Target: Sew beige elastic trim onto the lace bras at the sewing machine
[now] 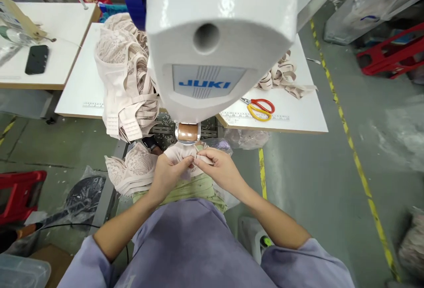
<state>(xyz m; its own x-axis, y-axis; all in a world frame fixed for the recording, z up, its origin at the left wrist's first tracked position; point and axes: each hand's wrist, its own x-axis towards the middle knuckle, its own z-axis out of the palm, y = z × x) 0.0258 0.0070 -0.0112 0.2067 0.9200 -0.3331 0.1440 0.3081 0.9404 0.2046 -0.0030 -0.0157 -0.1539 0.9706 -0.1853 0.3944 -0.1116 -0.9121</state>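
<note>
My left hand (170,174) and my right hand (220,168) meet just below the head of a white JUKI sewing machine (212,45). Both pinch a small beige fabric strap piece (202,159) of a lace bra (139,166), which lies under the machine's foot area (187,132). The fingers of both hands are closed on the fabric. More beige lace bras spread to the left of my left hand. My lap in purple cloth fills the bottom of the view.
A tall heap of beige bras (127,76) hangs over the white table (298,120) at left. Red and yellow scissors (260,108) and loose straps (281,76) lie at right. A black phone (36,59) rests on the neighbouring table. Red stools stand on the floor.
</note>
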